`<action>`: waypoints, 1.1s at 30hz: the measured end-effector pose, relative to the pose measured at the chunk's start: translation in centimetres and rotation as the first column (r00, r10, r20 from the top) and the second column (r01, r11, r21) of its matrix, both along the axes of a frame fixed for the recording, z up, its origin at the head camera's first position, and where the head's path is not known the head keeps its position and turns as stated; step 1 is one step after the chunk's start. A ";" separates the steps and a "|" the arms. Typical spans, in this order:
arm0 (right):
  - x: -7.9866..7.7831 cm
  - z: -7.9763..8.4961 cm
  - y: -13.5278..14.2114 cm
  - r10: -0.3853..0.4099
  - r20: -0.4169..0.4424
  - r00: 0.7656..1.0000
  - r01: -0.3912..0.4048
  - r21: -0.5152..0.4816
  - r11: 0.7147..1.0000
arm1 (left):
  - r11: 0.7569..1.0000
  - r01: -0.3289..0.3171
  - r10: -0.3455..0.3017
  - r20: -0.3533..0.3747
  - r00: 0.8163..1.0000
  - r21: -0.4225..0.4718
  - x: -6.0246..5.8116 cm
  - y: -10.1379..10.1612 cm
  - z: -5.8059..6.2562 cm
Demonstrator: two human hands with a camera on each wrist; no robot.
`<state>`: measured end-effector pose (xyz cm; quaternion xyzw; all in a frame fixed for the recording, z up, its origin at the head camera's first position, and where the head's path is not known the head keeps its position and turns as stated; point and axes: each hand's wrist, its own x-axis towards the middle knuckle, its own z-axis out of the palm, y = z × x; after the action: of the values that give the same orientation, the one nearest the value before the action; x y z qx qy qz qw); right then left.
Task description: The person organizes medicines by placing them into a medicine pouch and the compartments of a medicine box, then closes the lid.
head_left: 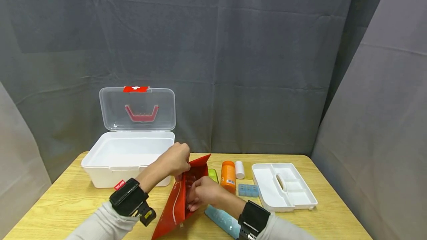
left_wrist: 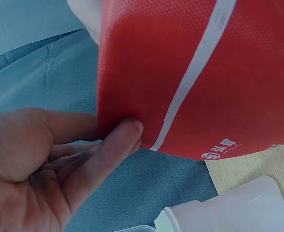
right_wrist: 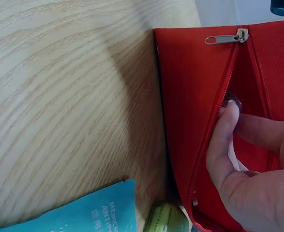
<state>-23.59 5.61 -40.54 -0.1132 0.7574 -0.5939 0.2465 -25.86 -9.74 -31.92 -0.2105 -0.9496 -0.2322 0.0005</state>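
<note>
A red zip pouch (head_left: 178, 199) stands tilted on the table with its zipper open. My left hand (head_left: 176, 160) pinches its upper corner between thumb and fingers; the left wrist view shows the grip on the pouch's red side (left_wrist: 146, 72), which has a pale stripe. My right hand (head_left: 205, 192) reaches into the opening. Seen from the right wrist, its thumb and fingers close on a small dark item (right_wrist: 232, 99) just inside the zipper, mostly hidden by the hand and the pouch. The metal zipper pull (right_wrist: 224, 39) sits at one end of the zip.
At left stands a white box (head_left: 115, 162) with its clear lid (head_left: 115, 108) raised. Right of the pouch are an orange bottle (head_left: 228, 175), a white bottle (head_left: 239, 169), a blue pill case (head_left: 248, 190), a green item (head_left: 212, 174), a blue packet (head_left: 221, 219) and a white divided tray (head_left: 301, 186).
</note>
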 end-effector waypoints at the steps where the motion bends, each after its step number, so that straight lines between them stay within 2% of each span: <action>1: 0.0 -0.1 0.0 0.007 -0.002 1.000 -0.007 0.001 1.000 | 1.000 -0.001 0.001 0.001 1.000 0.001 0.0 0.0 0.0; 13: 0.2 0.1 0.2 0.037 -0.057 0.998 -0.031 0.105 0.994 | 1.000 -0.007 0.007 0.011 1.000 -0.001 0.1 0.0 0.0; 19: 0.1 0.1 0.9 -0.015 -0.141 0.990 0.032 0.117 0.993 | 1.000 -0.003 0.003 -0.010 1.000 -0.014 0.1 -0.1 0.0; 26: -0.1 -0.3 2.7 -0.075 -0.276 0.958 0.131 0.188 0.974 | 1.000 0.005 -0.005 -0.014 1.000 -0.014 0.0 -0.2 0.0; 29: -0.2 -0.7 3.3 -0.076 -0.292 0.953 0.150 0.238 0.960 | 1.000 0.004 -0.005 -0.014 1.000 -0.016 -0.1 -0.3 0.0; 33: -0.3 -1.5 3.7 -0.050 -0.272 0.961 0.125 0.266 0.956 | 1.000 0.012 -0.012 -0.017 1.000 -0.009 0.0 -0.3 0.0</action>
<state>-23.91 9.33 -42.06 -0.1207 0.8641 -0.4708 0.1310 -25.89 -10.09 -31.92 -0.2182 -0.9493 -0.2264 0.0061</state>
